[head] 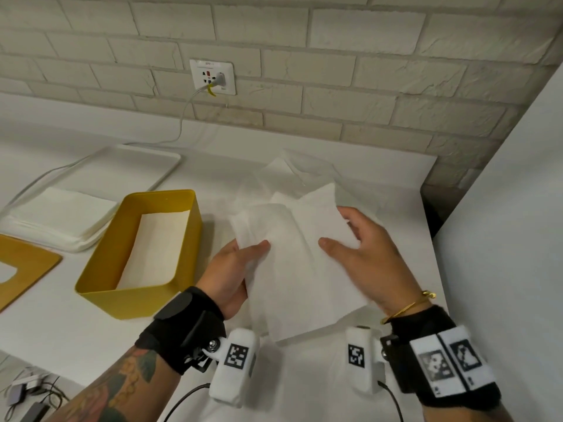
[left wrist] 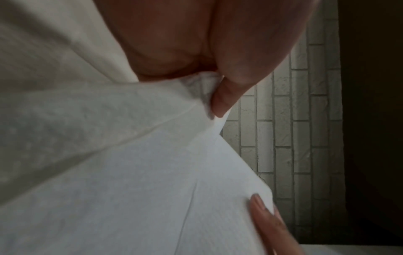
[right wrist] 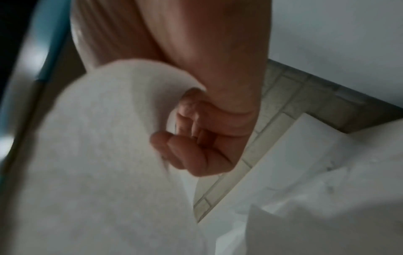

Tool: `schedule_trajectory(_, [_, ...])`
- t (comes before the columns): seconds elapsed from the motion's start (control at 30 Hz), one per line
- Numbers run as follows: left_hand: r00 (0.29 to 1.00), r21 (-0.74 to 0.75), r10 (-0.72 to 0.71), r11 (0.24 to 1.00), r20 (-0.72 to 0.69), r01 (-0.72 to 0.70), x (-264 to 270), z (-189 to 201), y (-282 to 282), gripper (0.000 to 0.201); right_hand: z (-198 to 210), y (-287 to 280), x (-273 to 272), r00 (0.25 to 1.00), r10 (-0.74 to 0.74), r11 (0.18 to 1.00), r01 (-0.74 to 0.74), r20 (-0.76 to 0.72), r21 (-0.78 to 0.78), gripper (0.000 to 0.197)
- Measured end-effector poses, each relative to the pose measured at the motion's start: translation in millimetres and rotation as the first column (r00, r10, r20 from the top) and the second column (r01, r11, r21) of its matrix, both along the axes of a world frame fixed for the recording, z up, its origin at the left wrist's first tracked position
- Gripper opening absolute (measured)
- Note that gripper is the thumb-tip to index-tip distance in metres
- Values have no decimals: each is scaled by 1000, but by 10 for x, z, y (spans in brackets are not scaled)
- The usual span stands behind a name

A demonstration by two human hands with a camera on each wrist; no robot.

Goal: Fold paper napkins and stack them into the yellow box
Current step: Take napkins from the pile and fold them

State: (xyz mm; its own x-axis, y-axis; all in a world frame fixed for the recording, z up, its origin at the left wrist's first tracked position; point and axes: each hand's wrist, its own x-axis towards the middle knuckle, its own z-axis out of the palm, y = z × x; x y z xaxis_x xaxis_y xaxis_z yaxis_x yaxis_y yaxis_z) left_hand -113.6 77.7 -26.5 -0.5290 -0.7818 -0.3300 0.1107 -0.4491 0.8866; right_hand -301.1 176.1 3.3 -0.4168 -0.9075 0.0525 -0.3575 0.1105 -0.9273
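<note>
A white paper napkin (head: 292, 269) hangs in the air between both hands, above the table's right half. My left hand (head: 234, 269) pinches its left edge, thumb on top; the left wrist view shows that thumb (left wrist: 222, 101) pressing into the napkin (left wrist: 130, 172). My right hand (head: 359, 251) grips the right edge, thumb on top and fingers curled behind; the right wrist view shows those curled fingers (right wrist: 196, 146) against the napkin (right wrist: 98, 155). The yellow box (head: 100, 293) stands to the left, open, with a white napkin (head: 152, 248) lying flat inside.
A stack of flat napkins (head: 61, 214) sits on a white tray (head: 146, 166) at the back left. A yellow lid (head: 27, 263) lies at the left edge. More loose white napkins (head: 295, 172) lie behind the held one. A brick wall (head: 335, 71) and a white panel (head: 511, 208) bound the table.
</note>
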Motion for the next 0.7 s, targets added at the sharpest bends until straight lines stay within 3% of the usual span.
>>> schedule_trajectory(0.1, [999,0,-45,999,-22,45,-49,30,25,30,8,12,280,971,156,983,-135,-181,124,60])
schedule_trajectory(0.2, [997,-18,-70,997,-31,69,-80,37,26,32,-27,34,401,932,282,951,-240,-228,194,64])
schedule_trajectory(0.3, [998,12,-36,999,-56,37,-91,41,29,37,-6,21,229,994,29,999,-25,-108,33,44])
schedule_trajectory(0.37, [998,23,-20,1000,-57,22,-84,38,24,32,15,17,60,988,-157,987,157,11,-36,32])
schedule_trajectory(0.5, [996,18,-78,997,-37,79,-94,62,30,28,-93,-23,-73,972,-151,988,151,180,12,22])
schedule_trajectory(0.6, [994,25,-102,994,-42,103,-109,99,42,31,-187,-85,-20,952,-169,979,192,254,-66,7])
schedule_trajectory(0.7, [994,87,-62,994,-95,70,-111,132,25,40,-175,-88,-22,936,-191,966,233,296,-113,4])
